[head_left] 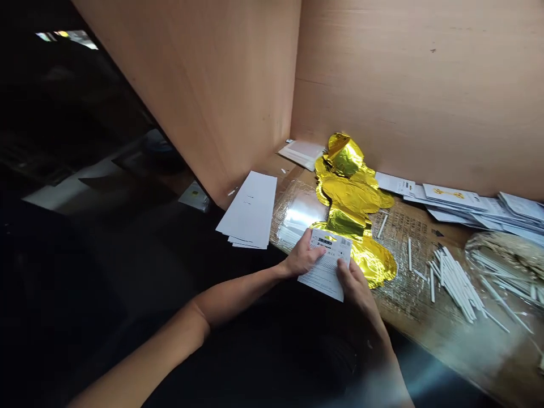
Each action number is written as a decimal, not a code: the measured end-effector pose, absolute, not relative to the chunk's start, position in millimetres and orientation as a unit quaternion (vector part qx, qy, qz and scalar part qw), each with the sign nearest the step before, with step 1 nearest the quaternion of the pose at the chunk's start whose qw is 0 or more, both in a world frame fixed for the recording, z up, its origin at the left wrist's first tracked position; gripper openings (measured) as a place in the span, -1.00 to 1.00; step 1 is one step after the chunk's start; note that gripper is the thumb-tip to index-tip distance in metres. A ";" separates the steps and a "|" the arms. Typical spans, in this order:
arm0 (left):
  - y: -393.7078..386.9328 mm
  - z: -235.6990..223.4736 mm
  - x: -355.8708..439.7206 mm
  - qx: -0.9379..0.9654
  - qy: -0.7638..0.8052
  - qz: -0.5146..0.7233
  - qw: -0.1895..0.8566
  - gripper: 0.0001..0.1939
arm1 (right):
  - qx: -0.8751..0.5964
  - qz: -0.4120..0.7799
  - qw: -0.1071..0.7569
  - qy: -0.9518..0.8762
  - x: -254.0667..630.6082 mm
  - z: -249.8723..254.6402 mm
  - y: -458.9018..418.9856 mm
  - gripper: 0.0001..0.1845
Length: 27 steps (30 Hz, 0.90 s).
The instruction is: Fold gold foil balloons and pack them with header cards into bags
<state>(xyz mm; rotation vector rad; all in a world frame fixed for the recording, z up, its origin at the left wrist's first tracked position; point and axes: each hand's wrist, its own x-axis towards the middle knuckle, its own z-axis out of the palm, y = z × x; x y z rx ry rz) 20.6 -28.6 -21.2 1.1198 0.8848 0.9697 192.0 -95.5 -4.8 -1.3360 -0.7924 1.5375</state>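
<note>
White rectangular paper card (323,274): rows of dark print. Crumpled foil pieces (352,191), one o'clock from it: glossy gold. Slim straight sticks (459,288), three o'clock: white.

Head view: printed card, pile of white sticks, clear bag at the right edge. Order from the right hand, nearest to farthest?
1. Printed card: touching, held at its right side by the right hand.
2. Pile of white sticks: loose, to the hand's right.
3. Clear bag: farther right, past the pile.
</note>
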 end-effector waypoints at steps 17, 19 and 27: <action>126.8 3.0 -74.4 0.641 0.644 0.177 0.378 -0.76 | -0.589 0.513 0.549 -0.298 244.5 -29.1 -64.5 -0.45; 122.8 5.1 -79.9 0.620 0.631 0.237 0.403 -0.78 | -0.567 0.546 0.540 -0.297 241.5 -14.2 -76.0 -0.44; 61.3 23.2 -56.8 0.526 0.500 0.503 0.469 -0.49 | -0.455 0.733 0.375 -0.338 178.1 36.3 -101.4 -0.51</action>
